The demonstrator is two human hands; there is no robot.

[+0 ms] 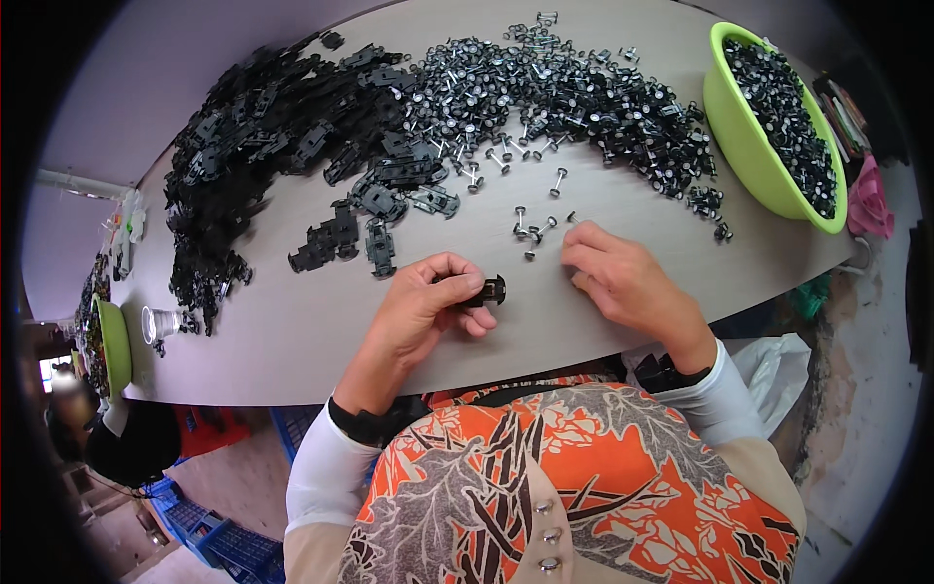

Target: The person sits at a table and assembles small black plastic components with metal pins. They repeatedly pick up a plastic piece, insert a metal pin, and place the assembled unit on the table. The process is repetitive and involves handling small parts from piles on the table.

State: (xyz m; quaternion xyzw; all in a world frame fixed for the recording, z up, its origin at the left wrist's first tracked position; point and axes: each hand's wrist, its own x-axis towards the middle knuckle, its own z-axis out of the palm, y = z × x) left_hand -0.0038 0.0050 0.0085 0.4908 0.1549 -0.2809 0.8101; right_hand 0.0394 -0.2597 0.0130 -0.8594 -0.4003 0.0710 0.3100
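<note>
One black part our left hand pinches; at three o'clock our right hand curls, its grip unclear.

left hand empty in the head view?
No, the left hand holds a small black plastic part between its thumb and fingers.

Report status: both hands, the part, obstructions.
Left hand holds black plastic part. Right hand by a wheel axle, contact unclear. Loose axles lie nearby.
</note>
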